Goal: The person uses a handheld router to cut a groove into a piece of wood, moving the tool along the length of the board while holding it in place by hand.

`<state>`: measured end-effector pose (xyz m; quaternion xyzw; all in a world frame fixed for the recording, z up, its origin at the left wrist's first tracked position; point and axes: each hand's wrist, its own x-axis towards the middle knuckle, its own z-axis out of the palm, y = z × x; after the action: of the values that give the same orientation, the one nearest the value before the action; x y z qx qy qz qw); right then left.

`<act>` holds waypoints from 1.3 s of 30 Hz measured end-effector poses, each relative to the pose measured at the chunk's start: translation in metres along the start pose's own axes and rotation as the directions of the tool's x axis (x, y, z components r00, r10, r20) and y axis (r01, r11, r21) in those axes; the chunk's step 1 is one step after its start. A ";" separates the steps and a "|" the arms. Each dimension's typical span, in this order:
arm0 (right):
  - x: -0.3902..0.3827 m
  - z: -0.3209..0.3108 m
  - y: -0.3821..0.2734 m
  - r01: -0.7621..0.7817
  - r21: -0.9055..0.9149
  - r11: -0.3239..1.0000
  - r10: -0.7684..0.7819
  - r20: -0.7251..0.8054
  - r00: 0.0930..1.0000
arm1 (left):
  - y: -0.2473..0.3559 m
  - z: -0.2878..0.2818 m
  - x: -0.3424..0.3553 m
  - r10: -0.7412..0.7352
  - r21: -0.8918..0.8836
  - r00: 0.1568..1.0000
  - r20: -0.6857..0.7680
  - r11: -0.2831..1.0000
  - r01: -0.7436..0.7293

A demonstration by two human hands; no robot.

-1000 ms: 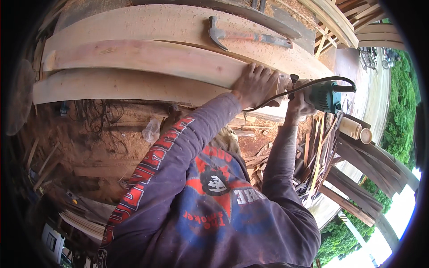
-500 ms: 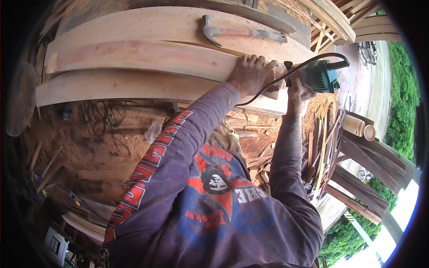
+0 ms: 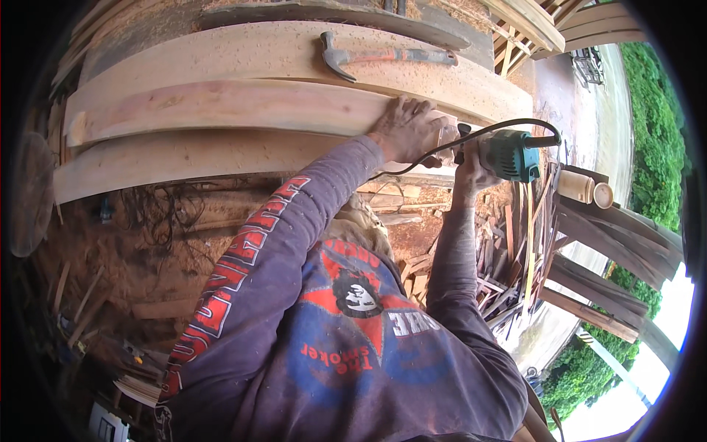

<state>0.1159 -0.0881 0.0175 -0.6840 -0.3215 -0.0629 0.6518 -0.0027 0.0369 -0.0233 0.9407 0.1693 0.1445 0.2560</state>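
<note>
My right hand (image 3: 477, 175) is wrapped round the body of a teal corded power tool, which looks like a trim router (image 3: 513, 155), held sideways at the right end of a curved wooden board (image 3: 221, 102). The tool's base faces the board end; its cutter is hidden. Over that same end lies my left hand (image 3: 405, 131), its fingers bent across the wood close to the tool's base. A black cord (image 3: 486, 127) loops from the tool's rear and passes in front of my left hand. A claw hammer (image 3: 398, 55) rests on a wide plank just beyond.
Another curved board (image 3: 169, 162) lies on the near side, and the wide plank (image 3: 250, 48) on the far side. Sawdust and offcuts cover the ground below. Stacked slats (image 3: 526, 22) stand at the far right; two pale containers (image 3: 582, 186) sit beside dark planks at right.
The tool and my right hand have come lower, nearer to me, along the board's end. My left hand stays on the board. The whole view has shifted slightly.
</note>
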 end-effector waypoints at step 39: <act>0.098 0.021 0.024 0.807 -0.081 0.585 -0.583 0.649 0.488 | 0.019 -0.004 0.026 -0.240 -0.056 0.951 -0.195 0.971 0.234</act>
<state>0.1985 -0.0322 0.0434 -0.5855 -0.7314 -0.1841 0.2973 0.0244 0.0330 -0.0052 0.8900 0.3034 0.2093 0.2685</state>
